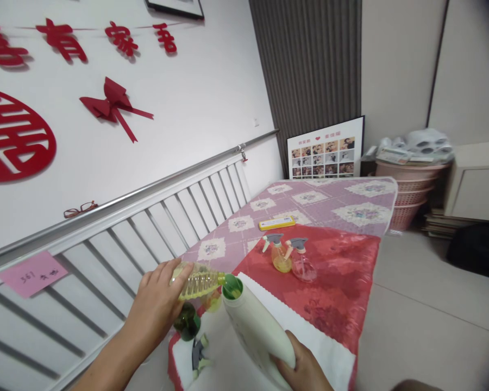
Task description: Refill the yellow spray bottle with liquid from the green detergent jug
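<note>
Pale-green bottle (pixel 258 323), rim at clear bottle (pixel 204 283) neck; floor (pixel 424 339) rightward.

Clear bottle (pixel 199 284): ribbed, glossy plastic; pale container (pixel 256 320): smooth plastic; red sheet (pixel 338 271): shiny (probably plastic film).

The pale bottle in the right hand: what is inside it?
At the open mouth of the pale bottle, green inner surface shows, with a yellowish patch I cannot identify. The clear bottle's neck is at the rim. Deeper contents are hidden by opaque walls.
</note>
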### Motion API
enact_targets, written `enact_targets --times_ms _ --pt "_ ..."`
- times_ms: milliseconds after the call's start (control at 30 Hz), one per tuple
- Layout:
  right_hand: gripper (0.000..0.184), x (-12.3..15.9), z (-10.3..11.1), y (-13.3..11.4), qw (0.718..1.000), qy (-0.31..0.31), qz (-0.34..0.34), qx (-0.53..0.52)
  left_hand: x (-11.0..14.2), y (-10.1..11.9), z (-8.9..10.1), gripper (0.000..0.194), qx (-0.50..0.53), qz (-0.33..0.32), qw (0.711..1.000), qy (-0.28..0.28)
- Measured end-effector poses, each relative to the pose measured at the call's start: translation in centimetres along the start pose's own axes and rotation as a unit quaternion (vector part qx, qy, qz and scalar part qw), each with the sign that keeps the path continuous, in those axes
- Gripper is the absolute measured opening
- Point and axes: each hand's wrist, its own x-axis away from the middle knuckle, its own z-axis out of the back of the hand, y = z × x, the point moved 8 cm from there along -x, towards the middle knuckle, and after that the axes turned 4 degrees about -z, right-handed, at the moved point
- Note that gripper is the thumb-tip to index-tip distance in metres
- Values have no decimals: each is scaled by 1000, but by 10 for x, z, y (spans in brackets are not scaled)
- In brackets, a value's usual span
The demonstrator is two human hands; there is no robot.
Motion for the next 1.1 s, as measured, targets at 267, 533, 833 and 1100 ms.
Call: enact_targets --times_ms 267,533,833,1100 --pt "16 1 -1 1 1000 -9 -5 8 0 0 0 62 0 2 1000 -4" --pt "16 1 -2 2 999 -25 -19 12 -1 1 3 61 -8 -3 1000 6" --pt "15 3 -4 4 999 -28 -9 22 -1 0 0 63 -7 -4 1000 4" --pt "17 1 -3 2 999 -31 -17 21 -1 1 3 63 -11 -4 1000 3"
